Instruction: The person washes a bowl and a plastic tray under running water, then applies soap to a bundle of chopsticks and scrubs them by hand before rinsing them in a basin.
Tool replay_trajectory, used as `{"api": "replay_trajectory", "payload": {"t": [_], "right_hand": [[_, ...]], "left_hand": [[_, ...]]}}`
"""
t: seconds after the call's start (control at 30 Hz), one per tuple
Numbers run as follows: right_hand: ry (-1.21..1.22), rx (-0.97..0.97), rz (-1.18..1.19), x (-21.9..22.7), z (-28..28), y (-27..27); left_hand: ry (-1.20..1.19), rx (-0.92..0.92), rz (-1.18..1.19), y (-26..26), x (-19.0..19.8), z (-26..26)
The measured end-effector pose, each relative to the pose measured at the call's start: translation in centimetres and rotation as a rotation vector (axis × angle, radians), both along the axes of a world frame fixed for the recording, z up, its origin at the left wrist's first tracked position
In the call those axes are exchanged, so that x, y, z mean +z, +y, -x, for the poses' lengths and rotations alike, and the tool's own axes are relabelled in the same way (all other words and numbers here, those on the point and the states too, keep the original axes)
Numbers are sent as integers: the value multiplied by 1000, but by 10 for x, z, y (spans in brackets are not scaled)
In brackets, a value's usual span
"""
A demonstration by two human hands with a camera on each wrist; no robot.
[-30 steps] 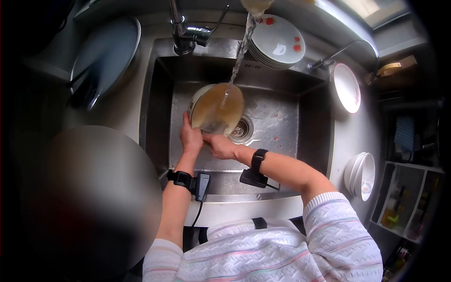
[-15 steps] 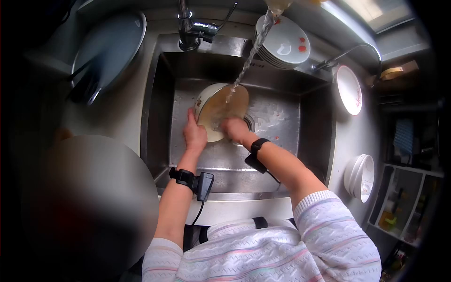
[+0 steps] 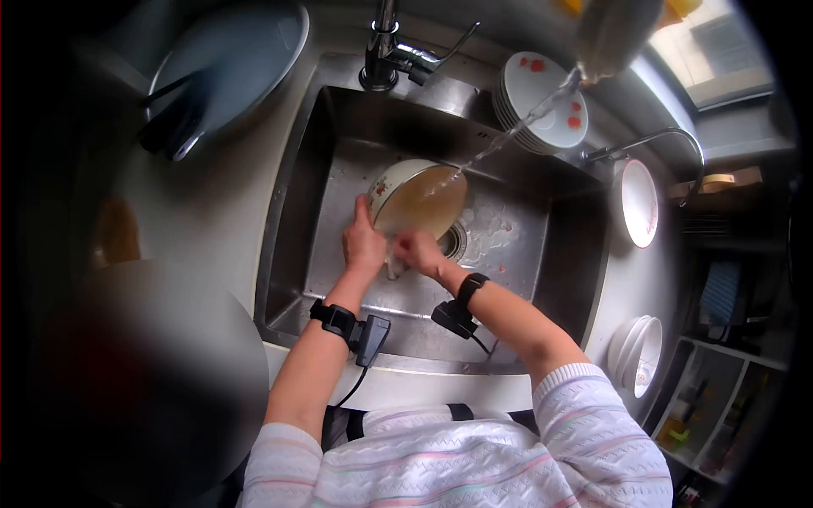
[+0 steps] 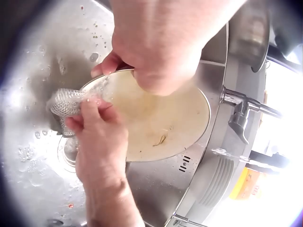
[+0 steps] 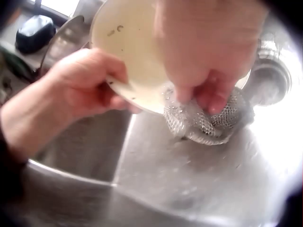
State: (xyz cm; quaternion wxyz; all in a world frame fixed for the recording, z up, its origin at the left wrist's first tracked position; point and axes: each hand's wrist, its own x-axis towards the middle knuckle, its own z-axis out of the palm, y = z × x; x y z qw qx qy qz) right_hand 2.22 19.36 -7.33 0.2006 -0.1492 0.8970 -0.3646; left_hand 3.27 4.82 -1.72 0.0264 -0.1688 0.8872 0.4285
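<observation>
A cream bowl [image 3: 423, 199] with a dark rim and flower pattern outside is tilted in the steel sink [image 3: 339, 271]. The left hand [image 3: 364, 245] grips its near rim, fingers curled over the edge in the right wrist view. The right hand [image 3: 420, 252] pinches a wet mesh cloth [image 4: 67, 103] at the rim; in the right wrist view the mesh [image 5: 208, 118] hangs below the fingertips. Water [image 3: 500, 140] streams into the bowl. Small dark bits [image 4: 162, 140] lie on the bowl's inside.
Stacked flowered plates [image 3: 542, 93] stand behind the sink, beside the faucet [image 3: 385, 51]. A white bowl [image 3: 637, 203] and several nested bowls [image 3: 637, 356] are at the right. A large pan or lid [image 3: 237, 63] lies at left. The drain [image 3: 454, 243] is beside the bowl.
The head view has shifted, moving the sink and surroundings in the frame. The right hand has gone from inside the bowl to its near rim, with the mesh now showing. The left hand keeps its hold.
</observation>
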Motion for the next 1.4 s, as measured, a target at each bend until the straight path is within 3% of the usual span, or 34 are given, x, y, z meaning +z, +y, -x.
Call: {"api": "replay_trajectory", "payload": {"t": [0.07,0.2,0.23,0.27,0.33,0.4,0.47,0.53,0.6,0.67,0.73,0.87,0.93,1.0,1.07,1.1,1.13,1.2,1.33,1.4], "right_hand": [[-81,3,72,2,-5,8],[95,13,-183,-11,18,16],[-45,10,-216,2,15,15],[-38,16,-221,3,12,11],[-32,1,29,1,-1,5],[-112,-6,0,-9,5,9],[23,8,-267,-34,18,17],[127,-13,-258,-11,17,8],[-132,79,6,8,8,1],[-147,83,-40,-2,6,4],[11,120,-270,-15,20,10],[23,73,-290,-9,27,6],[-167,246,-17,7,13,5],[-149,261,-22,-1,15,13],[34,351,-375,-15,26,20],[118,286,-429,-13,25,19],[121,283,-431,-9,24,20],[26,292,-177,-2,25,18],[-118,287,-124,2,24,12],[-49,319,-261,-3,27,9]], "left_hand": [[9,-38,1,-3,-3,-5],[-16,-76,27,1,-3,2],[-12,-72,26,3,0,2],[-12,-67,37,4,2,2],[-27,-51,46,3,3,-1],[-49,-108,34,0,5,-3],[-39,-83,6,1,-3,-1],[-25,-55,-25,2,1,1],[-124,-61,-6,1,7,2],[-129,-58,-26,0,11,-1],[-120,-70,-36,-1,11,1],[-128,-40,-36,0,12,4],[-116,-39,-37,-1,11,0],[-97,-56,-73,-3,9,-1],[-123,-62,-62,-1,14,3],[-151,-63,-53,0,16,4],[-148,-66,-53,1,17,3],[-162,-71,1,0,18,4],[-171,-57,-13,-1,14,2],[-147,-88,13,-4,11,1]]}}
